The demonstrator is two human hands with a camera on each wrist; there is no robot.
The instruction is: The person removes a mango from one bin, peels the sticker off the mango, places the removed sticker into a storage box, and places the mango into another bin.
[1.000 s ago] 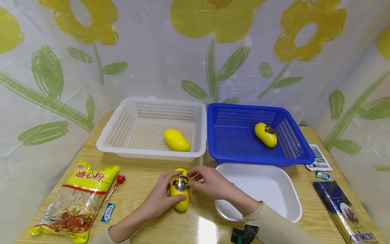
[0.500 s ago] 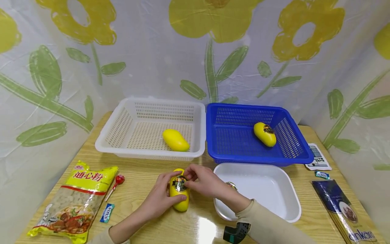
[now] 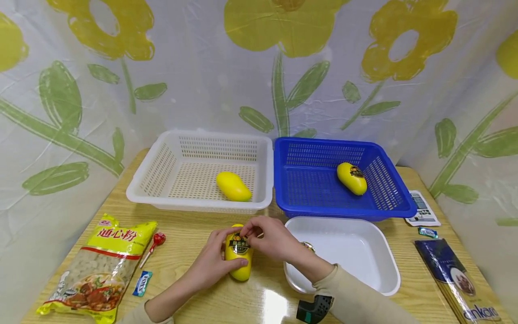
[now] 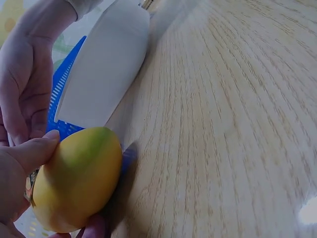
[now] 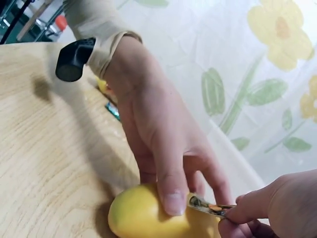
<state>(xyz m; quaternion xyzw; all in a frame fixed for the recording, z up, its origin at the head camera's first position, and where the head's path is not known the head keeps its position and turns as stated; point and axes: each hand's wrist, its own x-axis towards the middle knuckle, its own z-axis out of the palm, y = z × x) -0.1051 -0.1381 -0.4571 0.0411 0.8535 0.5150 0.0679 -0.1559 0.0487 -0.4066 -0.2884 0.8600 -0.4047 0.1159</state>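
Observation:
A yellow mango (image 3: 240, 268) lies on the wooden table, gripped by my left hand (image 3: 211, 262) with the thumb on its near part and fingers over its far end. On its top is a round black and gold sticker (image 3: 238, 245). My right hand (image 3: 272, 237) pinches the sticker's right edge; the right wrist view shows that edge of the sticker (image 5: 212, 207) raised off the skin. Seen from the left wrist, the mango (image 4: 81, 178) has a greenish patch. A second mango (image 3: 234, 186) lies in the white basket, without a visible sticker. A third mango (image 3: 351, 178), with a sticker, lies in the blue basket.
The white basket (image 3: 149, 198) and blue basket (image 3: 344, 212) stand side by side behind. A white tray (image 3: 356, 252) at right holds a small shiny piece (image 3: 308, 246), partly hidden. Left are a pasta bag (image 3: 97, 270), lollipop (image 3: 158, 239) and candy (image 3: 142, 283); right, a dark packet (image 3: 455, 279).
My right hand has shifted slightly left over the sticker, and its fingers now pinch the sticker's edge. The shiny piece in the tray has come into view. My left hand has stayed put.

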